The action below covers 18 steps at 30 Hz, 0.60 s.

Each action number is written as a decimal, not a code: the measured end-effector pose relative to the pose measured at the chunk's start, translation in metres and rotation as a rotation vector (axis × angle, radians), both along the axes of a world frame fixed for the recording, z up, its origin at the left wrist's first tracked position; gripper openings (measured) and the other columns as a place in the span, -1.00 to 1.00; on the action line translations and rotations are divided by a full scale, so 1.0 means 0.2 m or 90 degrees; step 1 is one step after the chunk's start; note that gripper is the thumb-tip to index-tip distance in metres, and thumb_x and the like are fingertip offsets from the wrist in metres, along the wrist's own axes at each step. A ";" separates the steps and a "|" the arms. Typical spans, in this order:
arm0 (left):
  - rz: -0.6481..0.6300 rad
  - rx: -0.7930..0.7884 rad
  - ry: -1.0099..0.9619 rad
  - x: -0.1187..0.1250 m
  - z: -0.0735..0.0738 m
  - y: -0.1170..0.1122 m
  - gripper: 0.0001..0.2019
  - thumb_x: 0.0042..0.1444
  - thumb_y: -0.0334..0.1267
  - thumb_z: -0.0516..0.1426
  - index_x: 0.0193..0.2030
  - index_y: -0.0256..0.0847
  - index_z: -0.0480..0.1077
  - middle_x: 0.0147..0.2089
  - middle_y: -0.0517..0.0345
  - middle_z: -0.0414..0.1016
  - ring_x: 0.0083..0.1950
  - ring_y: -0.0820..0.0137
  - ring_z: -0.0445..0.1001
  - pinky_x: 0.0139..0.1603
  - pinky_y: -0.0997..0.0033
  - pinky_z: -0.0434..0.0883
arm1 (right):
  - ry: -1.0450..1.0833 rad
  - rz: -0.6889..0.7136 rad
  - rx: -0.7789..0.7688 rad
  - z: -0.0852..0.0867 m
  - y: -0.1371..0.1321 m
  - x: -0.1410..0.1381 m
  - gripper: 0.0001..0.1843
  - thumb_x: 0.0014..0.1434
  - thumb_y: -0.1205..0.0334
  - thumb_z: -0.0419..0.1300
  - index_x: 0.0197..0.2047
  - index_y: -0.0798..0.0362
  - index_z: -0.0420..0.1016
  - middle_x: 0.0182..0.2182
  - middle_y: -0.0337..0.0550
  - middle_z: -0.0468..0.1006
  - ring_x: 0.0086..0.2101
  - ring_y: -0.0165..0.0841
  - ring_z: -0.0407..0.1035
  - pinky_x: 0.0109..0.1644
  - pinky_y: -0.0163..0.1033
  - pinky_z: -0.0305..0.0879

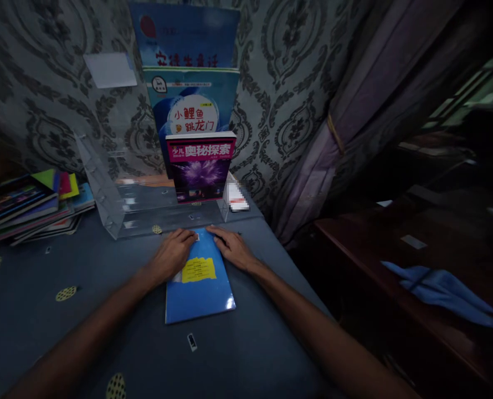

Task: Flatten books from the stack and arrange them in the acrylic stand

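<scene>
A blue book (203,301) lies on the table with a yellow text patch on its upward cover. My left hand (175,252) is over its far left edge, fingers bent together onto the cover. At the far right corner, my right hand (235,250) holds the edge with thumb and fingers close together. Just beyond both hands is a clear acrylic book rack (113,213). On its right side stand a purple book (200,174), a teal book (194,108) behind it and a dark blue book (184,33) highest at the back.
Stacked books (22,205) sit at the table's left. A small white and red item (237,197) is right of the rack. Patterned wallpaper (296,33) rises behind, with a tied curtain (308,155) beside it. A blue cloth (441,293) lies on dark red furniture (366,271) at right.
</scene>
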<state>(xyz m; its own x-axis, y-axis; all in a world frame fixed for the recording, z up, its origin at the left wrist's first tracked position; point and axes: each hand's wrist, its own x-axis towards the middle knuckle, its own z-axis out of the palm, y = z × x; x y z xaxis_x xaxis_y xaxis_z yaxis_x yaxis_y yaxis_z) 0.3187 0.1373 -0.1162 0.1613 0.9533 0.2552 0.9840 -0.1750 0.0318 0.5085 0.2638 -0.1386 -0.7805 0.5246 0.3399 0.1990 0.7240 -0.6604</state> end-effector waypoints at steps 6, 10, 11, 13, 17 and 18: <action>0.017 -0.007 0.017 0.09 0.01 0.08 -0.63 0.22 -0.49 0.03 0.14 -0.27 0.39 0.07 -0.07 0.46 0.04 0.16 0.39 0.03 0.15 0.36 | 0.028 0.035 -0.073 0.00 0.04 -0.01 -0.51 0.26 0.36 0.02 0.24 0.04 0.40 0.18 -0.04 0.48 0.17 -0.24 0.36 0.28 0.01 0.25; 0.027 -0.010 0.025 0.11 0.00 0.11 -0.58 0.19 -0.52 0.00 0.17 -0.25 0.37 0.09 -0.08 0.44 0.03 0.15 0.37 0.01 0.13 0.35 | 0.065 0.025 -0.125 -0.01 0.06 -0.02 -0.52 0.26 0.36 0.01 0.22 0.04 0.42 0.14 -0.05 0.52 0.13 -0.27 0.40 0.25 -0.04 0.28; 0.027 -0.011 0.027 0.11 -0.01 0.11 -0.57 0.19 -0.53 -0.01 0.18 -0.24 0.37 0.10 -0.07 0.44 0.04 0.14 0.36 0.01 0.13 0.35 | 0.073 0.019 -0.129 -0.01 0.07 -0.03 -0.52 0.26 0.37 0.00 0.21 0.06 0.42 0.13 -0.03 0.52 0.13 -0.27 0.40 0.25 -0.04 0.28; 0.028 -0.016 0.028 0.11 -0.01 0.12 -0.55 0.18 -0.53 -0.01 0.19 -0.22 0.37 0.10 -0.05 0.44 0.04 0.15 0.36 0.00 0.13 0.35 | 0.076 0.007 -0.121 -0.02 0.07 -0.03 -0.52 0.26 0.37 -0.01 0.22 0.10 0.41 0.14 0.01 0.52 0.13 -0.25 0.40 0.26 -0.02 0.26; 0.018 -0.019 0.016 0.09 0.00 0.12 -0.54 0.18 -0.52 0.00 0.20 -0.19 0.36 0.12 -0.06 0.43 0.04 0.15 0.37 0.01 0.11 0.36 | 0.039 -0.010 -0.065 -0.03 0.06 -0.02 -0.51 0.27 0.36 -0.02 0.24 0.09 0.38 0.15 0.02 0.50 0.14 -0.23 0.38 0.26 0.01 0.24; 0.013 -0.019 0.015 0.09 0.00 0.12 -0.54 0.18 -0.52 0.00 0.20 -0.19 0.37 0.12 -0.07 0.43 0.04 0.15 0.37 0.01 0.11 0.36 | 0.030 -0.015 -0.051 -0.03 0.05 -0.02 -0.51 0.28 0.37 -0.02 0.25 0.08 0.38 0.15 0.01 0.49 0.14 -0.24 0.37 0.26 0.01 0.24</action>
<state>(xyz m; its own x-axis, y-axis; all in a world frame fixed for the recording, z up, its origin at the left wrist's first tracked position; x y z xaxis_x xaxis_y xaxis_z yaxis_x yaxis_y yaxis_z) 0.3360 0.1606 -0.1168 0.1474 0.9635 0.2234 0.9880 -0.1541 0.0130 0.5046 0.2745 -0.1437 -0.7517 0.5695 0.3327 0.1820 0.6640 -0.7252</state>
